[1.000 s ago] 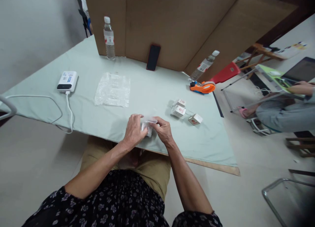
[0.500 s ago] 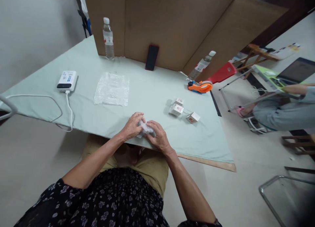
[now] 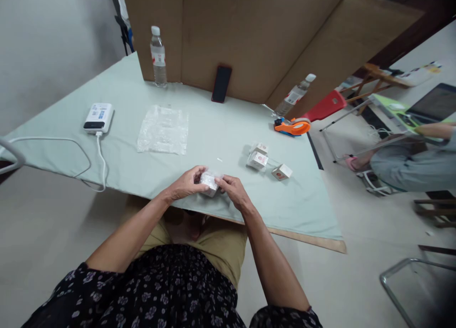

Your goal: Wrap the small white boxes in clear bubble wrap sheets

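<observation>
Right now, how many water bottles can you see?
2. One water bottle stands upright at the table's far left by the cardboard wall; the other bottle leans at the far right, behind the orange tape dispenser.

Open worktop [image 3: 221, 128] cloth between plastic bag [image 3: 163, 129] and small boxes [image 3: 259, 158]: passable. Bare strip ahead of both hands, up to phone [image 3: 221, 83]. Left flank: power bank [image 3: 99, 117] with trailing cable [image 3: 100, 162] toward near edge. Right flank: three small boxes clustered, one more [image 3: 282, 172] just beside; tape dispenser [image 3: 292, 126] and tilted bottle [image 3: 295, 95] behind. Far side closed by cardboard screen [image 3: 263, 33]; upright bottle [image 3: 158, 57] at its foot. Near right corner of cloth bare.
</observation>
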Tool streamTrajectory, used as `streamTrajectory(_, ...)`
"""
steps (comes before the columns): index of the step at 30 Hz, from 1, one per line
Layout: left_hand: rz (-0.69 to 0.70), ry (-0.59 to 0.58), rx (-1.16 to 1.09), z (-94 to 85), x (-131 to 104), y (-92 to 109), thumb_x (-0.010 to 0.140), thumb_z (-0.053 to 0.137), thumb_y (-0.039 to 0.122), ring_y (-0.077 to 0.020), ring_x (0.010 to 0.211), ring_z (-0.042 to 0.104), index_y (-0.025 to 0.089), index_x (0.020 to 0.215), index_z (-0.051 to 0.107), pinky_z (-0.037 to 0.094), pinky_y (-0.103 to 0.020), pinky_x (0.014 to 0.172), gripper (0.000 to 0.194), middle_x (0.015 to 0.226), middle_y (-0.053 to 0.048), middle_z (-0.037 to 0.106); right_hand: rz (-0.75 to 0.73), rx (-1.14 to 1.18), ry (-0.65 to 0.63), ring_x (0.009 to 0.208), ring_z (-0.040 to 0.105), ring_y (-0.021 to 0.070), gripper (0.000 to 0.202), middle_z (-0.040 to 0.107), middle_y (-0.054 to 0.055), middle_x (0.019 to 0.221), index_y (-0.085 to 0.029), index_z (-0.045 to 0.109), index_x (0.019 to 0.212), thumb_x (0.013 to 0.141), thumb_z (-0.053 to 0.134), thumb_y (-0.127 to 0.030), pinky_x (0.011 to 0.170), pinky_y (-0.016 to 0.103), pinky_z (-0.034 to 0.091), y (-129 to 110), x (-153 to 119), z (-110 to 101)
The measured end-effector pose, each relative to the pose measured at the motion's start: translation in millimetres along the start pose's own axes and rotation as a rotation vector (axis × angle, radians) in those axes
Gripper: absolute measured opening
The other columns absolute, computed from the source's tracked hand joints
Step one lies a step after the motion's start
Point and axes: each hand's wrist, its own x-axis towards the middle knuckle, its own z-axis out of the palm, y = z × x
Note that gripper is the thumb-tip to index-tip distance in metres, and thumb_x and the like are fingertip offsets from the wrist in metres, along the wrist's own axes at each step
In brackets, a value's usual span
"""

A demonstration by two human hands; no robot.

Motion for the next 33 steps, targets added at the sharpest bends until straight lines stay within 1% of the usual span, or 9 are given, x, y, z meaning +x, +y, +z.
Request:
streamTrajectory(2,-0.01,0.028,-0.058,1.3,2,-3,0.07,0.074,0.027,-0.0252,0.113,0.062,0.013,0.135,0.046,0.048,-0.038,0.098,0.073,0.13,-0.016,0.061,-0.028,-0.043,0.029,0.064,0.052,0.0137,0.043,0.061,-0.001,0.067,-0.018,0.069,0.077,0.079,0.063,-0.06,0.058,0.024,0.041,0,0,-2)
streamTrajectory(6,-0.015,0.012,-0.039,2.8,4,-4,0.071,0.074,0.027,-0.026,0.113,0.061,0.013,0.143,0.041,0.048,-0.04,0.098,0.08,0.129,-0.017,0.061,-0.07,0.01,0.054,0.078,0.059,0.0157,0.045,0.07,0.002,0.088,-0.019,0.072,0.103,0.081,0.062,-0.057,0.065,0.025,0.045,-1,6,-5)
streamTrajectory(9,-0.016,0.005,-0.006,3.3,5,-2,0.072,0.073,0.028,-0.0261,0.113,0.06,0.013,0.146,0.04,0.047,-0.04,0.098,0.082,0.128,-0.016,0.06,-0.085,0.073,0.074,0.076,0.059,0.0159,0.039,0.07,0.001,0.082,-0.018,0.073,0.094,0.079,0.065,-0.053,0.069,0.027,0.046,-3,17,-3)
streamTrajectory(13,-0.022,0.012,0.015,3.4,6,-1,0.074,0.072,0.029,-0.0256,0.113,0.059,0.013,0.148,0.037,0.047,-0.04,0.099,0.084,0.127,-0.016,0.06,-0.121,0.081,0.169,0.069,0.058,0.0157,0.029,0.068,0.0,0.072,-0.018,0.071,0.078,0.076,0.068,-0.046,0.068,0.028,0.047,-4,27,4)
streamTrajectory(18,0.019,0.066,0.123,5.6,7,-2,0.079,0.068,0.033,-0.025,0.114,0.059,0.012,0.15,0.036,0.046,-0.04,0.102,0.082,0.133,-0.016,0.058,-0.252,-0.146,0.204,0.081,0.065,0.02,0.019,0.074,0.004,0.084,-0.021,0.075,0.08,0.081,0.064,-0.036,0.081,0.034,0.05,-9,18,7)
streamTrajectory(21,0.055,0.149,0.242,7.7,7,-3,0.08,0.066,0.035,-0.0251,0.118,0.057,0.011,0.148,0.04,0.043,-0.04,0.106,0.077,0.133,-0.015,0.059,-0.34,-0.327,0.152,0.091,0.067,0.0222,0.016,0.077,0.005,0.092,-0.025,0.076,0.084,0.084,0.061,-0.032,0.091,0.038,0.048,-13,10,5)
streamTrajectory(25,0.098,0.205,0.296,9.1,6,-7,0.081,0.065,0.037,-0.0235,0.116,0.058,0.014,0.144,0.046,0.044,-0.037,0.105,0.07,0.13,-0.012,0.062,-0.397,-0.504,0.092,0.098,0.068,0.0232,0.02,0.077,0.005,0.1,-0.026,0.077,0.089,0.089,0.057,-0.029,0.094,0.041,0.047,-12,6,1)
streamTrajectory(29,0.111,0.241,0.277,11.9,7,-10,0.084,0.061,0.039,-0.0211,0.105,0.063,0.012,0.141,0.05,0.049,-0.035,0.097,0.064,0.12,-0.011,0.066,-0.426,-0.615,0.047,0.11,0.065,0.025,0.024,0.074,0.007,0.114,-0.026,0.074,0.107,0.093,0.056,-0.033,0.098,0.044,0.045,-9,0,0)
streamTrajectory(33,0.079,0.322,0.32,15.1,9,-9,0.087,0.057,0.04,-0.0212,0.096,0.064,0.01,0.133,0.058,0.051,-0.036,0.093,0.055,0.11,-0.01,0.069,-0.461,-0.768,0.014,0.118,0.061,0.0291,0.038,0.069,0.011,0.124,-0.023,0.066,0.124,0.09,0.064,-0.039,0.1,0.047,0.041,-7,-5,-1)
